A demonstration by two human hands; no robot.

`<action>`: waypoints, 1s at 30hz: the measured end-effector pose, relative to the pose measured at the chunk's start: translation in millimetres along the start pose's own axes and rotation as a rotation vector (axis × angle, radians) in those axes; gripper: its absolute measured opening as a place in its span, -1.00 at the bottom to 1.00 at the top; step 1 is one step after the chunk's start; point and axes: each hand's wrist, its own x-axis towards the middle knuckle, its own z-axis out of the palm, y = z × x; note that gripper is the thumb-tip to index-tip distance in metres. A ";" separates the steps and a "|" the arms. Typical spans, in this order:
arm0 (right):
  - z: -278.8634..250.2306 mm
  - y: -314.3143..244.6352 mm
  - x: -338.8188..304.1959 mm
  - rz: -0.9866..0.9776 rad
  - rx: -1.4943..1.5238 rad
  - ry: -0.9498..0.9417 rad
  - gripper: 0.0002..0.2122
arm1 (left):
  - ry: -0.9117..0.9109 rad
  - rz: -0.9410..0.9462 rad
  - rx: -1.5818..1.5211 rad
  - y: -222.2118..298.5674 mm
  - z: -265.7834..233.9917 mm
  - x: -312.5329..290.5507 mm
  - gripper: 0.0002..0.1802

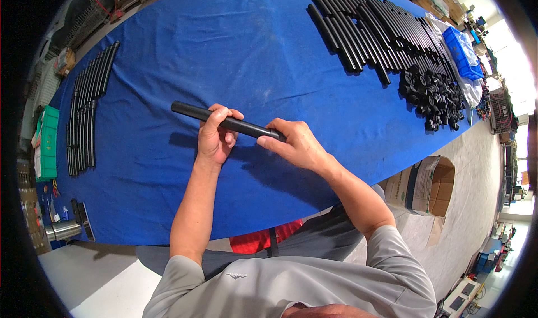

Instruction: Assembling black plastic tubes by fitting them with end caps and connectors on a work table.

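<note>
A black tube (245, 126) is held slantwise above the blue cloth (241, 54), its far end pointing left and away from me. My left hand (217, 133) is closed round its middle, thumb on top. At the tube's right end, my right hand (297, 142) grips with thumb and fingers; a ring-like edge shows there, and the fingers partly hide the tip. Both hands hold the same tube, and its shadow falls on the cloth below.
Many black tubes (370, 29) lie in rows at the far right, beside a heap of small black caps (431, 96) and a blue bin (462, 53). More tubes (89, 110) line the left edge near a green crate (47, 144). An open cardboard box (420, 184) stands right of the table.
</note>
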 end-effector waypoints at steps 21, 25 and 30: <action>12.0 14.1 -0.8 -0.223 -0.167 0.144 -0.67 | 0.013 0.015 0.019 -0.9 3.1 0.2 -0.87; 0.8 1.2 0.7 0.242 0.265 -0.133 -0.67 | -0.004 -0.001 0.031 0.4 0.1 -0.7 -0.87; 13.3 17.3 -3.1 -0.302 -0.243 0.228 -0.64 | 0.039 -0.001 0.010 -0.6 5.9 0.3 -0.88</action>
